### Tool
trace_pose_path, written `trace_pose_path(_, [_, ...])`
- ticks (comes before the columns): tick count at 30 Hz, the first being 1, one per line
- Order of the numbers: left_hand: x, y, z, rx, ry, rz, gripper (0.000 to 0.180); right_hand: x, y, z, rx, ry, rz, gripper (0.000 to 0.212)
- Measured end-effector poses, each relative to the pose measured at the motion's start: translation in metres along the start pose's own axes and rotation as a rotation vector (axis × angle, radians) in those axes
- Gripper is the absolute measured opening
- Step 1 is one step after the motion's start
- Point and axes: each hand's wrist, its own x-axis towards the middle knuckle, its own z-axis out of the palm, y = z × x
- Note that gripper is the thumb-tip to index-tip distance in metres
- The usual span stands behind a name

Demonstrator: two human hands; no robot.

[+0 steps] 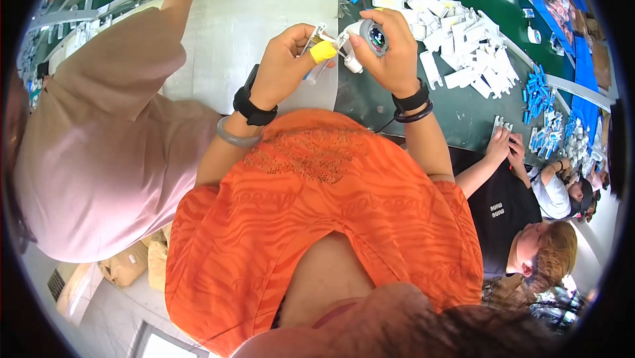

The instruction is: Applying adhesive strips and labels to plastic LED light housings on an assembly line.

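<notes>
Assembly seems in hand: left hand point(281, 63) grips white casing point(318, 31), right hand point(393, 53) grips round device point(376, 39); next move probably needs careful aligning of both.

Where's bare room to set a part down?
Pale sheet between the pink sleeve and left hand; dark tabletop between the right hand and co-worker's hands, below the white pile. Crowded: that pile and the blue pieces farther right.

tabletop point(370, 106): is dark green | sheet point(261, 24) at its left: milky white | heaped parts point(463, 40) along far edge: white | small cylinders point(538, 96) farther right: blue | left hand point(286, 60), thumb wrap point(323, 51): yellow | round part point(377, 39): white, grey rim | shirt point(331, 207): orange, darker wavy stripes
</notes>
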Motion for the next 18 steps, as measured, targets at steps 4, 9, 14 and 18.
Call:
trace_pose_path(4, [0.005, 0.001, -0.002, -0.022, 0.021, -0.034, 0.022, 0.003, 0.005, 0.001, -0.003, -0.006, 0.018, 0.04])
trace_pose_path(9, [0.014, -0.002, -0.005, -0.064, 0.066, -0.041, 0.023, 0.004, 0.012, 0.006, 0.012, -0.033, 0.068, 0.04])
trace_pose_path(14, [0.072, -0.001, -0.016, -0.065, 0.077, -0.12, 0.025, -0.003, 0.041, 0.018, 0.153, -0.095, 0.218, 0.041])
trace_pose_path(18, [0.145, -0.007, -0.059, -0.074, 0.216, -0.026, 0.027, -0.012, 0.041, 0.029, 0.034, -0.216, 0.287, 0.044])
